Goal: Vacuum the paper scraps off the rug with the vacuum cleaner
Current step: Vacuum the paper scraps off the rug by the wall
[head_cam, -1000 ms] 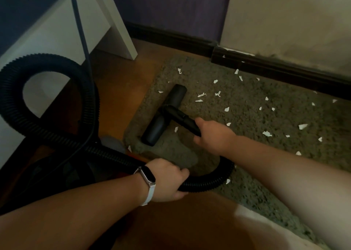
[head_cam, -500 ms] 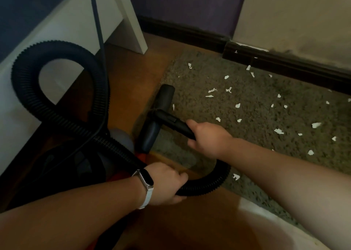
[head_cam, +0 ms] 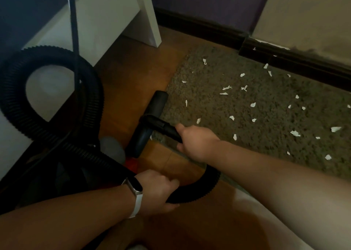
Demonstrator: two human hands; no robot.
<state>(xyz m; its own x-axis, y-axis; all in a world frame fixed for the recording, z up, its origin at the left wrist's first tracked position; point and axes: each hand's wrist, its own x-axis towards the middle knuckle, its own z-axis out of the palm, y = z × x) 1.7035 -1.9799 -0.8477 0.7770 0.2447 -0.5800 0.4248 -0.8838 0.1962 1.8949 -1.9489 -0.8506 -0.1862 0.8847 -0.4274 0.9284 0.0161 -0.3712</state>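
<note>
barely started: both hands are gripping, right hand (head_cam: 196,142) clamped on the wand (head_cam: 167,129), left hand (head_cam: 157,190) on the hose (head_cam: 197,190), nozzle (head_cam: 150,120) sitting at the rug (head_cam: 266,135) edge, most paper scraps (head_cam: 252,104) still lying there.

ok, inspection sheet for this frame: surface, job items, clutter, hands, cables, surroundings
Surface: grey rug on brown floor.
Job's things: white paper scraps scattered over the rug; vacuum head straddling the rug's left edge.
Clutter: nothing seen.
Grippers: right hand grips the vacuum's tube; left hand, with wristband, grips the hose.
Cables: black cord hanging down at left; hose looped.
Surroundings: white furniture, dark baseboard.
</note>
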